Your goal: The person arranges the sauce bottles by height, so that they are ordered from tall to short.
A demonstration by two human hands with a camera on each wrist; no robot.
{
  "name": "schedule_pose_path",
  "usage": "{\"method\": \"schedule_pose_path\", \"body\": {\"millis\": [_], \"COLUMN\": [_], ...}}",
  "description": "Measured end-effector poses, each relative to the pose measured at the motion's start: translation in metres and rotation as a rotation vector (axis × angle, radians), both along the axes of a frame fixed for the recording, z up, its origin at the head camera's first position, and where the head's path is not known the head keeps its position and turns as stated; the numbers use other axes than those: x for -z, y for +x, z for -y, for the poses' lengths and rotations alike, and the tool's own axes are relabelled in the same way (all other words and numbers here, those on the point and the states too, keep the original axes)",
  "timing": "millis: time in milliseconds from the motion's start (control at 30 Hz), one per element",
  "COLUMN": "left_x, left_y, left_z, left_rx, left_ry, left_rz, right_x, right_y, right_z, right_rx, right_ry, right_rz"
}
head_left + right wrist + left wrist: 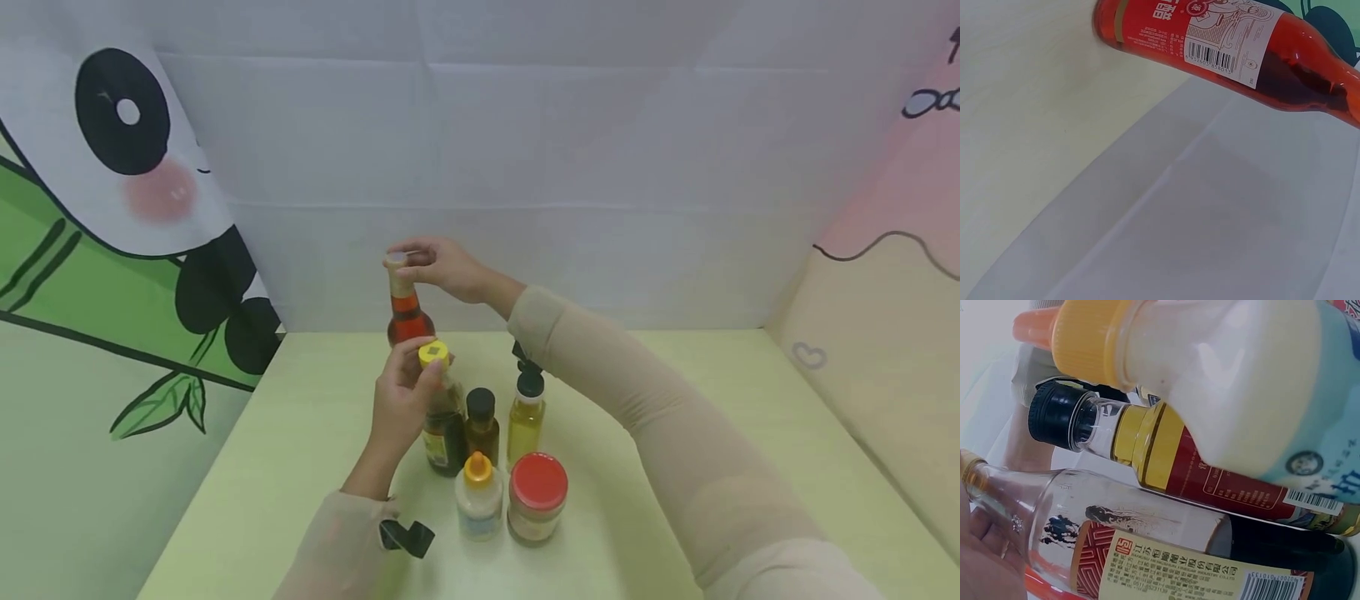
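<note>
the left hand point(403, 402) pinches the yellow cap point(434, 352) of a dark bottle point(450, 442); the right hand point(446, 268) grips the top of a red bottle point(409, 323), farther back near the white backdrop point(600, 150) and the rear edge of the surface point(322, 408). a small amber bottle point(482, 435), yellow oil bottle point(525, 429), squeeze bottle point(480, 504) and red-lidded jar point(537, 492) crowd the dark bottle's right and front; wide surface runs to both side walls point(870, 333).
</note>
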State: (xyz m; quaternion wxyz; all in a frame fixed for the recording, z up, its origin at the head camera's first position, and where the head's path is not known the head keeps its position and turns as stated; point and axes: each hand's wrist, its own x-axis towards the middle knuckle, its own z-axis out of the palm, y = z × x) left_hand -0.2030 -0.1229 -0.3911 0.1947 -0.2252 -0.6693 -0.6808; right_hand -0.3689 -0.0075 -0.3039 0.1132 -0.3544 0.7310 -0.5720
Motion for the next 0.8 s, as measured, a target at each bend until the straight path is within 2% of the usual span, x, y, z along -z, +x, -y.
{"method": "schedule_pose_path", "body": {"millis": [200, 333, 567, 800], "left_x": [-0.001, -0.003, -0.005, -0.004], "left_y": [0.004, 0.003, 0.001, 0.002], "left_z": [0.002, 0.0, -0.003, -0.003], "left_rx": [-0.009, -0.009, 0.004, -0.011], "left_ry": [0.009, 0.018, 0.005, -0.004], "left_rz": [-0.007, -0.021, -0.018, -0.019], "right_x": [-0.002, -0.006, -0.005, -0.001], "right_y": [0.004, 0.006, 0.012, 0.019], "right_z": [-0.002, -0.008, -0.021, -0.032], "right_rx": [-0.028, -0.038, -0.003, 0.014], "right_ry": [-0.052, -0.078, -0.085, -0.119], "right_rz": [0.02, 0.022, 0.017, 0.03]}}
